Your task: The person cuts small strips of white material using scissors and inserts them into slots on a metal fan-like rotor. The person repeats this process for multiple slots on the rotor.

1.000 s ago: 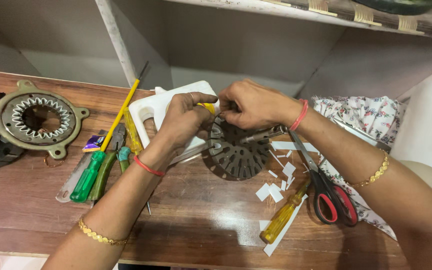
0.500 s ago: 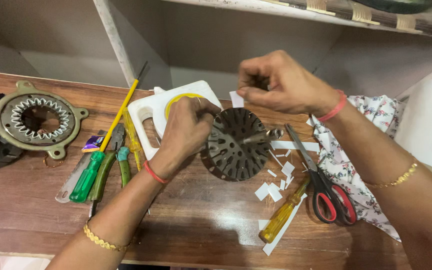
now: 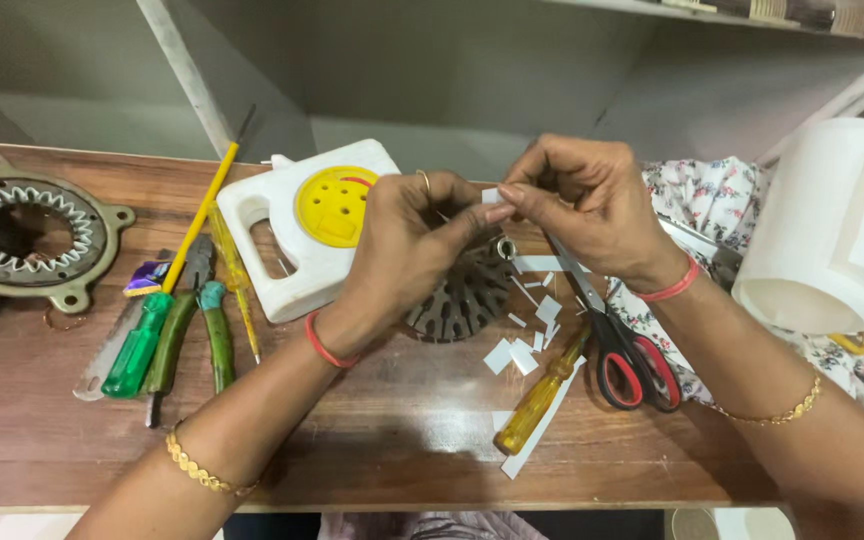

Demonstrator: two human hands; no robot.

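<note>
— What do we have between our fingers?

— A small white paper slip [image 3: 493, 196]. Our left hand [image 3: 407, 250] and right hand [image 3: 592, 205] meet fingertip to fingertip above the dark slotted metal core [image 3: 467, 295], and both pinch the slip from either side. The left thumb and forefinger are closed on its left edge; the right hand's fingers are curled in and closed on its right edge.

— And what lies under our fingers?

— The core sits on the wooden table [image 3: 372, 420], just below the left fingers, partly hidden by that hand. Just below the right fingertips lie loose cut paper pieces [image 3: 522, 345], scattered beside the core. Below the right wrist we see red-handled scissors [image 3: 632, 365], and next to them a yellow-handled screwdriver [image 3: 542, 395] resting on a long paper strip.

— Left of our left hand?

— A white plastic case with a yellow disc [image 3: 317, 225], touching nothing we hold. Further left are a green-handled screwdriver [image 3: 142, 340], pliers with green grips [image 3: 202, 320], and a round toothed metal housing [image 3: 27, 235]. Right of our right hand stands a white paper roll [image 3: 832, 230] on flowered cloth [image 3: 697, 200].
</note>
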